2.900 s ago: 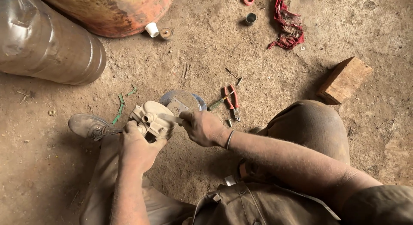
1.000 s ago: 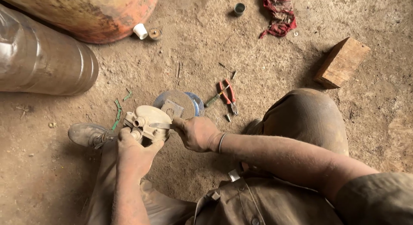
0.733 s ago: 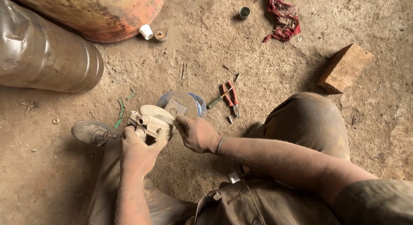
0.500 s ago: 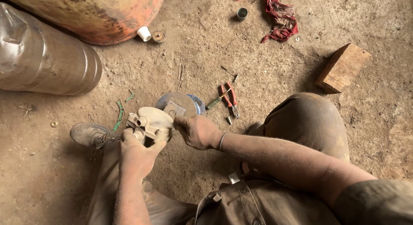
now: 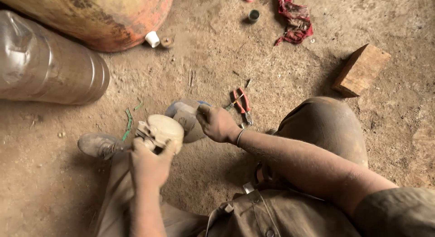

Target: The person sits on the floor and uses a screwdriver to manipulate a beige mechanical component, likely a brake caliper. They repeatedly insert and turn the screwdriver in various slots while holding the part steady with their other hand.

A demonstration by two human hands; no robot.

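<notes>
My left hand [image 5: 148,164] grips a dusty, pale round part [image 5: 161,129] with small fittings, held above my left leg. My right hand [image 5: 218,123] is closed right beside it, its fingers pinching something small at the part's right side; what it pinches is hidden. Under both hands lies a rounded grey-and-blue object [image 5: 186,114] on the dirt floor. Red-handled pliers [image 5: 242,103] lie just right of my right hand.
A large clear plastic bottle [image 5: 45,67] and an orange rusty tank [image 5: 104,15] lie at the upper left. A wooden block [image 5: 361,69] sits at the right, a red rag [image 5: 294,17] and small caps [image 5: 253,15] at the top. My shoe [image 5: 95,144] rests at the left.
The hands stay together on the pale part with small shifts; the part has tipped slightly in my left hand. The view has drifted a little.
</notes>
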